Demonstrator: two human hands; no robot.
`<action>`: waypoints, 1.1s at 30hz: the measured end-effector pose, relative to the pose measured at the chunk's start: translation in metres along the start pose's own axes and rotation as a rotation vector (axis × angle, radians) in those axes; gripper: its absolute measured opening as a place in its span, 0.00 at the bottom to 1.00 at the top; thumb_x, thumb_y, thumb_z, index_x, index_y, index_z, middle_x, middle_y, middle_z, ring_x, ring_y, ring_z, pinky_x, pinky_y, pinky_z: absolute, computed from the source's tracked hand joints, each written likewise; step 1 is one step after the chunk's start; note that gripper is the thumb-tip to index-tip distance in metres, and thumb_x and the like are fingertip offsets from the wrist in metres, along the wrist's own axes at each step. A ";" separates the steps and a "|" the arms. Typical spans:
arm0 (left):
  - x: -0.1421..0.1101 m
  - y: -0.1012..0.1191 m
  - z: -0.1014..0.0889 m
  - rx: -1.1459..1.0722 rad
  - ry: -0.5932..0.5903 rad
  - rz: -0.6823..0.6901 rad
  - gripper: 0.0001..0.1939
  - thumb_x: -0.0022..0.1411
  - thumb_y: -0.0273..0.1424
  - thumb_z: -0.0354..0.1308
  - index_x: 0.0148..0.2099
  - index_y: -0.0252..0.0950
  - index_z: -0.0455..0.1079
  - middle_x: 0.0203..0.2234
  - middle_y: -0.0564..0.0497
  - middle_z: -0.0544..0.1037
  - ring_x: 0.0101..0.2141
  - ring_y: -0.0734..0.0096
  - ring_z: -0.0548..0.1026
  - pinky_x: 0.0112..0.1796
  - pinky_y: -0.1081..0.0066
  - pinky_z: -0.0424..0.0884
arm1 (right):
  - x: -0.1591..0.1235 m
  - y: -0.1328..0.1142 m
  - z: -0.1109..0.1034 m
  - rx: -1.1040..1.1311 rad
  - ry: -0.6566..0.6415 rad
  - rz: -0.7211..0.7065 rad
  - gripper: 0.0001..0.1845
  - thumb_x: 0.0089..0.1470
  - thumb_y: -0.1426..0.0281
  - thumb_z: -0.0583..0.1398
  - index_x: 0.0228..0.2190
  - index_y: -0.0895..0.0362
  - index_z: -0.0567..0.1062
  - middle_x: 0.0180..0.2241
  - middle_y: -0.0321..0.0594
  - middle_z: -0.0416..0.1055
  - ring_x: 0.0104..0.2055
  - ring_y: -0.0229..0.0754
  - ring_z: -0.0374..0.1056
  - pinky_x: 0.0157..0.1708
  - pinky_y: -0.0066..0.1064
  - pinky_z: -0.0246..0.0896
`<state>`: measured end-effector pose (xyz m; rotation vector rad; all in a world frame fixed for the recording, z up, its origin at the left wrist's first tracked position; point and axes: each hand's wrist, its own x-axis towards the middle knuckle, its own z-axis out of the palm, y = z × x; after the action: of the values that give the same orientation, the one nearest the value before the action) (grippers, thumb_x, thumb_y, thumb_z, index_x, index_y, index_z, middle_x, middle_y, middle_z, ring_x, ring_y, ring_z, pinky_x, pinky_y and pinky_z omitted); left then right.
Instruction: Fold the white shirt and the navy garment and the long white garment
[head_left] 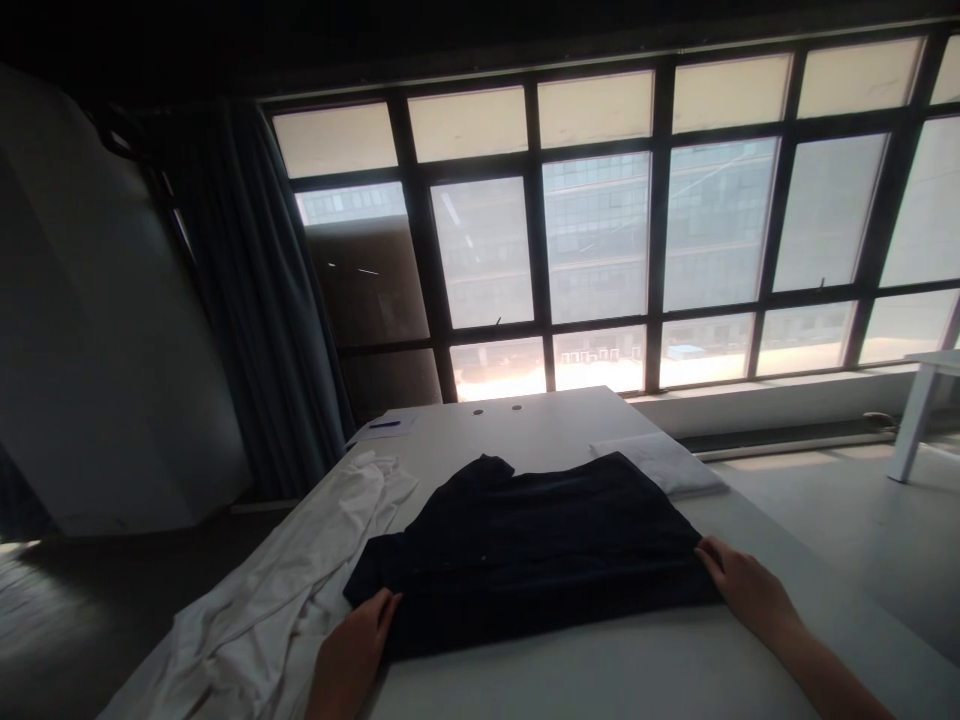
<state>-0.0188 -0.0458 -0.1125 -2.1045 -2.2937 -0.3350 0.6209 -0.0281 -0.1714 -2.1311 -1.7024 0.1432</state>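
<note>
Where it's all happening: long white table in a dim room, big window straight ahead, dark curtain off left.
Table stuff: crumpled white cloth on the left, folded white cloth further back, paper with a blue pen at the far end.
Shirt: dark navy shirt lying flat mid-table, touching the crumpled cloth, between both hands.
Left hand: fingers together on the shirt's near edge, can't tell if it's gripping.
Right hand: fingers on the shirt's right edge, same deal, can't tell.

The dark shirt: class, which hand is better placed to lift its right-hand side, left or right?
Right, probably: the right hand touches that side of the dark shirt; the left hand sits at the opposite side, by the white cloth.
</note>
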 end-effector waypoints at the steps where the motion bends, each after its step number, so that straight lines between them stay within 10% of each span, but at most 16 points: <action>1: 0.001 -0.001 0.000 0.005 0.009 0.004 0.19 0.75 0.41 0.41 0.40 0.43 0.71 0.35 0.50 0.82 0.38 0.62 0.82 0.31 0.72 0.65 | 0.000 0.001 -0.002 0.018 0.011 -0.005 0.20 0.66 0.55 0.47 0.41 0.50 0.75 0.38 0.43 0.79 0.40 0.50 0.76 0.32 0.34 0.57; 8: 0.007 0.022 -0.011 0.071 0.240 0.206 0.18 0.73 0.40 0.45 0.45 0.40 0.75 0.40 0.46 0.77 0.42 0.58 0.76 0.43 0.64 0.66 | -0.003 -0.005 -0.006 0.074 0.040 0.042 0.17 0.64 0.53 0.49 0.41 0.50 0.70 0.33 0.41 0.78 0.35 0.49 0.76 0.30 0.33 0.57; 14: 0.023 0.108 -0.019 -0.193 0.080 0.358 0.19 0.74 0.38 0.45 0.39 0.40 0.75 0.38 0.48 0.77 0.40 0.63 0.76 0.42 0.67 0.64 | -0.002 -0.022 0.007 0.073 0.138 0.013 0.13 0.64 0.60 0.48 0.44 0.53 0.66 0.37 0.44 0.77 0.36 0.48 0.77 0.30 0.33 0.57; 20: 0.042 0.166 0.011 -0.223 -0.053 0.311 0.18 0.70 0.43 0.51 0.39 0.37 0.76 0.38 0.46 0.77 0.40 0.61 0.76 0.41 0.67 0.64 | -0.005 -0.020 0.001 -0.046 0.081 0.077 0.14 0.65 0.58 0.47 0.41 0.51 0.68 0.37 0.44 0.78 0.38 0.51 0.77 0.30 0.34 0.56; 33: 0.038 0.155 0.041 -0.327 -0.067 0.363 0.13 0.76 0.38 0.44 0.43 0.41 0.67 0.35 0.50 0.79 0.37 0.64 0.78 0.36 0.70 0.63 | 0.003 -0.009 0.015 0.106 0.175 -0.074 0.17 0.68 0.64 0.44 0.49 0.54 0.68 0.46 0.47 0.77 0.45 0.48 0.76 0.38 0.33 0.64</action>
<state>0.1360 0.0099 -0.1235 -2.6626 -1.9351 -0.6728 0.6083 -0.0202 -0.1813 -1.9414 -1.6323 0.0246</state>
